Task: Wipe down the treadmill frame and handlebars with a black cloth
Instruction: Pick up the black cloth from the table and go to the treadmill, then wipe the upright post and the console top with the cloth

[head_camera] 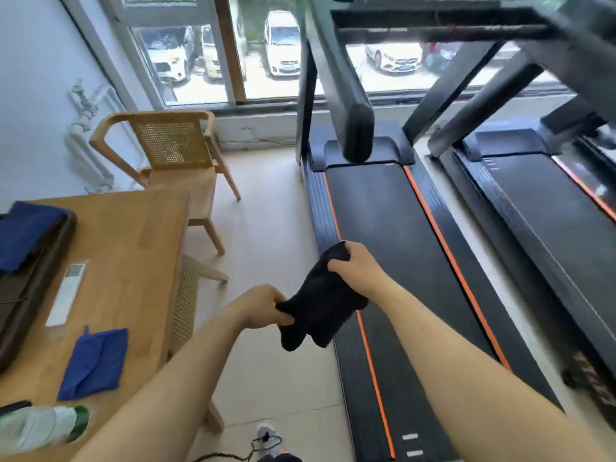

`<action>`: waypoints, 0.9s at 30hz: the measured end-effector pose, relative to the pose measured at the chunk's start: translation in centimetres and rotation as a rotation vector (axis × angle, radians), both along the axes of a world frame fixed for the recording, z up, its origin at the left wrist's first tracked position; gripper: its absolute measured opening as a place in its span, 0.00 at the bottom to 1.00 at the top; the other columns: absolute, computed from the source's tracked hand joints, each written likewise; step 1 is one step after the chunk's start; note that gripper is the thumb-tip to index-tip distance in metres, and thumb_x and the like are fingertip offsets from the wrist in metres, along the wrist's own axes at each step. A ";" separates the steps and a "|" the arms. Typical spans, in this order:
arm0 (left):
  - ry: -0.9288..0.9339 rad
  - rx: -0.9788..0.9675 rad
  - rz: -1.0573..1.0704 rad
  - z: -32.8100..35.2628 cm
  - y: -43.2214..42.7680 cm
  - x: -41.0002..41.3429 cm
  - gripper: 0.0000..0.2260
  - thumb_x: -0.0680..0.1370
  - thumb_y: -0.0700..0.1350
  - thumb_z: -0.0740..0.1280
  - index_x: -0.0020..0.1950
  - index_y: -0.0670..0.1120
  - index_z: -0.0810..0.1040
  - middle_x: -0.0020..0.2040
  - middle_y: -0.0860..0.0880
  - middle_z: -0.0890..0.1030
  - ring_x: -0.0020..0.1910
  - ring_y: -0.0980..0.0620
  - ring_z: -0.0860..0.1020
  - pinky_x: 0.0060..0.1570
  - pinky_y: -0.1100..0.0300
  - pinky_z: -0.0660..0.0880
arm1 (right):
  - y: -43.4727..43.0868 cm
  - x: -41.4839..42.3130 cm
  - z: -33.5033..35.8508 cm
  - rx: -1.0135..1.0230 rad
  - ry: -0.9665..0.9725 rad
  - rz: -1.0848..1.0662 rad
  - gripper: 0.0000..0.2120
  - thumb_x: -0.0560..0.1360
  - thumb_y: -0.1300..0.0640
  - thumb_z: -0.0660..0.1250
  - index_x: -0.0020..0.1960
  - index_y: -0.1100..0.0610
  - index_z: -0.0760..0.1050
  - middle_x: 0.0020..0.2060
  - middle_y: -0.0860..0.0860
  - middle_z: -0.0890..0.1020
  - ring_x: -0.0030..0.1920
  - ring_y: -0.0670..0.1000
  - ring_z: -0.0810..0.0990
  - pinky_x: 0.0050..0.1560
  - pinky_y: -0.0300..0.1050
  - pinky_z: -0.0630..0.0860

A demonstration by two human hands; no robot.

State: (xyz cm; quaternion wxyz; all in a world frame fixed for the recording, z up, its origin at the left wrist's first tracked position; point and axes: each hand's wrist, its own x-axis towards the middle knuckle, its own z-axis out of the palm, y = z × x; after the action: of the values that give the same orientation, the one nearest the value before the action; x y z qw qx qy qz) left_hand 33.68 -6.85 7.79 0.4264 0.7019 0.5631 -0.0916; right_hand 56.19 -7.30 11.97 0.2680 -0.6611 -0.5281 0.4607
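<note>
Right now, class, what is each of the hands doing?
Left hand: pinching the black cloth at its edge.
Right hand: gripping the cloth's upper end.

The table is on the left, with a chair behind it. Two treadmills stand side by side on the right.
</note>
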 end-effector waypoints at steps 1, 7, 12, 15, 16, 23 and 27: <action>-0.015 0.006 -0.008 0.2 -0.2 1.6 0.06 0.71 0.51 0.73 0.42 0.50 0.84 0.41 0.53 0.83 0.45 0.52 0.81 0.47 0.57 0.77 | -0.9 2.0 -0.1 0.007 -0.006 -0.028 0.05 0.73 0.59 0.67 0.48 0.54 0.78 0.43 0.51 0.83 0.45 0.51 0.82 0.46 0.46 0.78; -0.081 0.194 0.056 2.3 -3.2 12.3 0.11 0.76 0.52 0.69 0.35 0.54 0.75 0.36 0.54 0.78 0.40 0.53 0.78 0.37 0.59 0.69 | -4.8 14.4 -0.1 0.071 -0.028 -0.121 0.08 0.75 0.58 0.68 0.53 0.54 0.75 0.48 0.52 0.82 0.49 0.52 0.80 0.43 0.43 0.73; -0.231 0.502 0.298 5.0 -4.6 18.5 0.07 0.80 0.53 0.66 0.44 0.53 0.78 0.40 0.55 0.78 0.43 0.52 0.77 0.41 0.60 0.67 | -6.2 22.7 1.8 0.110 -0.102 -0.077 0.11 0.78 0.55 0.68 0.60 0.54 0.80 0.52 0.50 0.83 0.53 0.51 0.80 0.55 0.46 0.74; -0.256 0.600 0.339 7.1 -4.2 20.9 0.07 0.80 0.54 0.66 0.45 0.54 0.78 0.41 0.55 0.79 0.45 0.52 0.77 0.43 0.59 0.67 | -5.4 25.3 3.3 0.131 -0.125 -0.065 0.08 0.81 0.54 0.65 0.55 0.54 0.81 0.49 0.50 0.83 0.52 0.52 0.81 0.52 0.46 0.73; -0.256 0.609 0.338 7.8 -4.0 21.4 0.08 0.79 0.55 0.66 0.44 0.54 0.79 0.41 0.55 0.79 0.45 0.52 0.77 0.42 0.60 0.67 | -4.9 25.7 3.7 0.147 -0.111 -0.069 0.07 0.82 0.54 0.63 0.54 0.53 0.80 0.47 0.50 0.83 0.52 0.53 0.81 0.51 0.46 0.73; -0.180 0.591 0.274 13.1 0.6 21.9 0.14 0.71 0.60 0.72 0.46 0.51 0.84 0.44 0.54 0.83 0.46 0.55 0.79 0.46 0.57 0.77 | -0.5 25.8 7.7 0.239 -0.067 -0.169 0.15 0.84 0.50 0.56 0.62 0.56 0.76 0.50 0.51 0.78 0.51 0.53 0.76 0.52 0.46 0.67; -0.088 0.654 0.248 15.7 3.9 22.6 0.05 0.74 0.52 0.67 0.46 0.55 0.82 0.45 0.55 0.82 0.48 0.53 0.79 0.47 0.56 0.76 | 2.7 25.5 8.6 0.278 -0.039 -0.187 0.12 0.84 0.50 0.56 0.56 0.54 0.76 0.47 0.48 0.79 0.46 0.48 0.76 0.49 0.48 0.69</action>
State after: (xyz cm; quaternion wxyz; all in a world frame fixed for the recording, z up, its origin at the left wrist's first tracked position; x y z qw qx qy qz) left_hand 56.29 -2.98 23.53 0.2106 0.7308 0.6248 0.1765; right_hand 81.66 -4.61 20.59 0.3882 -0.6726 -0.5281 0.3435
